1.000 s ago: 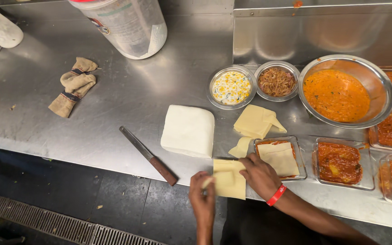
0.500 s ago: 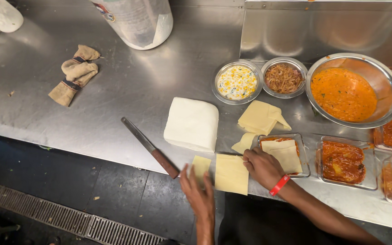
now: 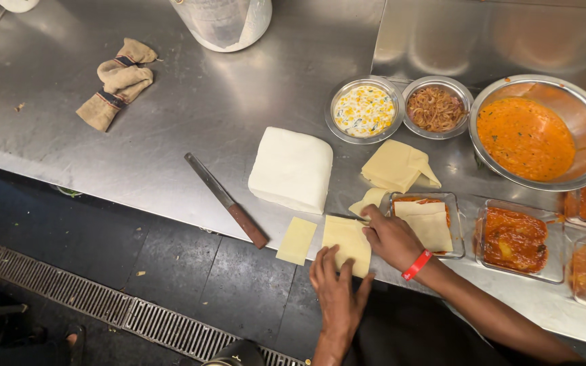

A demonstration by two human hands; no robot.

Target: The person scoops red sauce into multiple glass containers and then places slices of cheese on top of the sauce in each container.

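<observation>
A pale yellow pasta sheet (image 3: 346,238) lies at the front edge of the steel counter (image 3: 171,122). My left hand (image 3: 337,288) lies flat with its fingertips on the sheet's near edge. My right hand (image 3: 391,237), with a red wristband, presses the sheet's right side. A narrower cut strip (image 3: 296,240) lies apart to its left. A thick white block of stacked sheets (image 3: 291,168) sits behind, and a knife (image 3: 227,200) with a brown handle lies to the left of the block.
Loose sheets (image 3: 395,165) lie near a clear tray (image 3: 435,227) topped with a sheet. Other trays (image 3: 513,236) hold red sauce. A big bowl of orange sauce (image 3: 527,135), two small bowls (image 3: 364,110), a folded cloth (image 3: 118,81) and a white bucket (image 3: 225,24) stand behind.
A second ago both hands held the sheet over the counter edge. Now it lies flat, a narrow strip sits apart to its left, and my left hand has come back onto the sheet.
</observation>
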